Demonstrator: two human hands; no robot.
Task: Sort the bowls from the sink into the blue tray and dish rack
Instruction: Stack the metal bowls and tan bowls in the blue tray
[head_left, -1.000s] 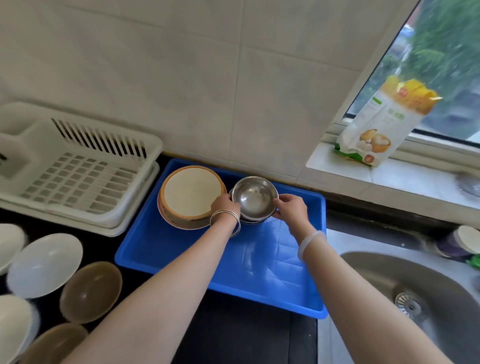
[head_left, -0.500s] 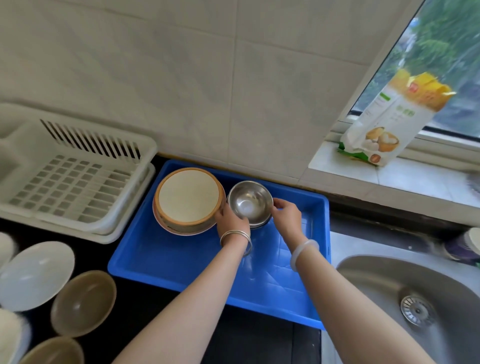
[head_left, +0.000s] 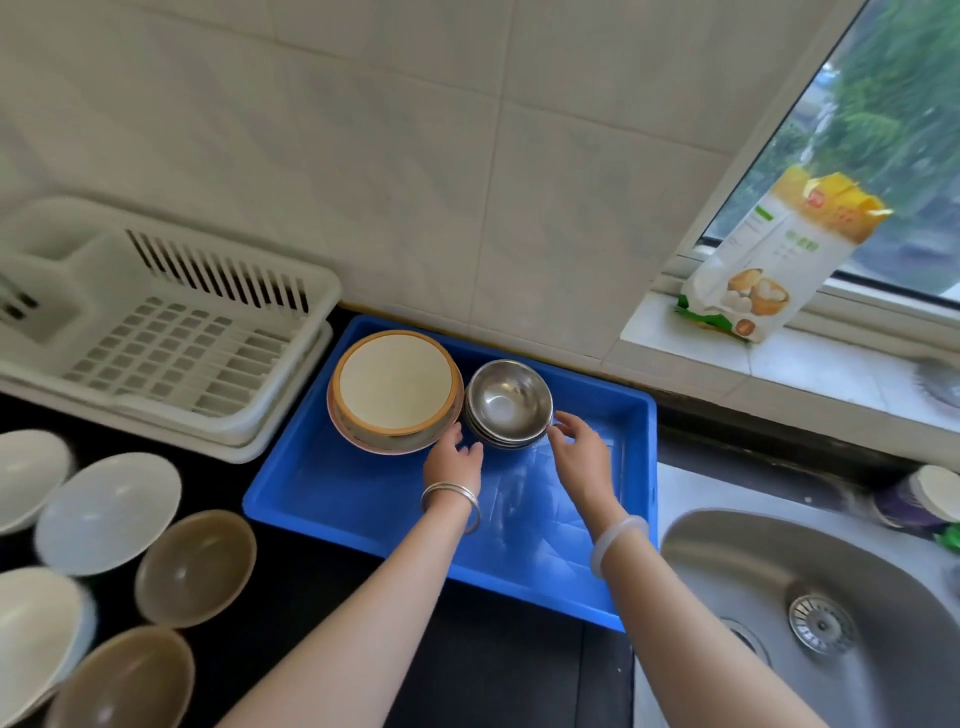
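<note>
A stack of steel bowls (head_left: 509, 404) stands at the back of the blue tray (head_left: 363, 499), next to a stack of wide cream bowls with an orange rim (head_left: 396, 387). My left hand (head_left: 453, 460) hovers just in front of the steel stack, fingers apart, holding nothing. To the right of that stack my right hand (head_left: 576, 452) is open too, its fingertips close to the rim. The white dish rack (head_left: 156, 332) stands left of the tray with nothing in it. The steel sink (head_left: 810, 613) at the lower right shows no bowls.
Several white and brown bowls (head_left: 195, 566) lie on the black counter at the lower left. A flour bag (head_left: 774, 265) leans on the window sill at the right. A purple container (head_left: 919, 499) stands behind the sink.
Both hands let go of the steel bowls and drew back toward me; the stack now rests in the tray.
</note>
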